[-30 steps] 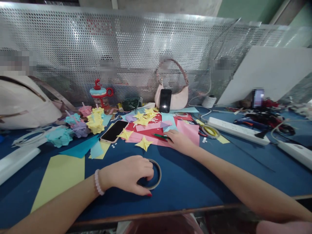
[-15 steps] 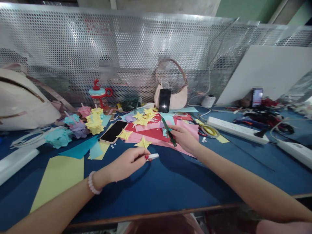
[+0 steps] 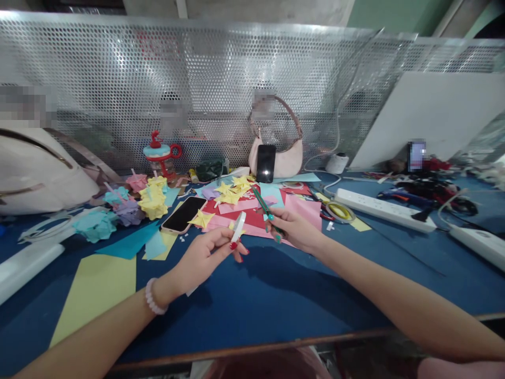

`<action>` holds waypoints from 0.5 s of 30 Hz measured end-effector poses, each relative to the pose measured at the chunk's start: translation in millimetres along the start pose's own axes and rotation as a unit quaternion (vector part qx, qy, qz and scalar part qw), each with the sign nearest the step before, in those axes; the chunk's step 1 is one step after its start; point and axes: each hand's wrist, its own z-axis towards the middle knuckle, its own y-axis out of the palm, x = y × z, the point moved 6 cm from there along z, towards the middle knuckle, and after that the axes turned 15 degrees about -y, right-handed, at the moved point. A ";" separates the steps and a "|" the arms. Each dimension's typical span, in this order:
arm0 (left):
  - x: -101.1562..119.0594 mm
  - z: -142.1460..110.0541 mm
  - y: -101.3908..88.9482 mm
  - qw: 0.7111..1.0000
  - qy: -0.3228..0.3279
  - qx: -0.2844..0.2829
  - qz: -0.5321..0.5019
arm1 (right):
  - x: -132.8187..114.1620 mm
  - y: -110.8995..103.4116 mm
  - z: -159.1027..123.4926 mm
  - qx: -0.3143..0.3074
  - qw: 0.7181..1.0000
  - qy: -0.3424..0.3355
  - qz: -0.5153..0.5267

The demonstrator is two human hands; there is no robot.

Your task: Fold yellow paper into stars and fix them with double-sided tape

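My left hand (image 3: 203, 258) pinches a narrow white strip (image 3: 239, 227) between thumb and forefinger. The strip stands up from the fingertips, and a pale end shows below the palm. The other fingers are partly spread. In my right hand (image 3: 290, 226) is a slim dark-green tool (image 3: 260, 200), long and narrow, pointing away to the upper left. Its exact kind is not clear. The hands are apart, above the table's middle. Just beyond them lie folded yellow paper stars (image 3: 232, 190) on red paper (image 3: 246, 216) and pink paper (image 3: 303, 208).
A black-screened phone (image 3: 184, 213) lies left of the stars. Crumpled paper flowers (image 3: 153, 199), a cup (image 3: 160, 158) and a backpack (image 3: 43, 173) stand at left. A handbag (image 3: 290, 158) is behind, a tape roll (image 3: 340, 211) and a power strip (image 3: 386, 210) at right.
My left hand has turned and lifted the white strip from level to nearly upright, its fingers spreading more. My right hand has shifted slightly left, tilting the green tool.
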 end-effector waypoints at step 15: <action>-13.1 3.5 22.6 0.907 -0.181 -0.137 -0.354 | -0.5 -2.8 -1.0 0.041 0.996 -0.029 -0.072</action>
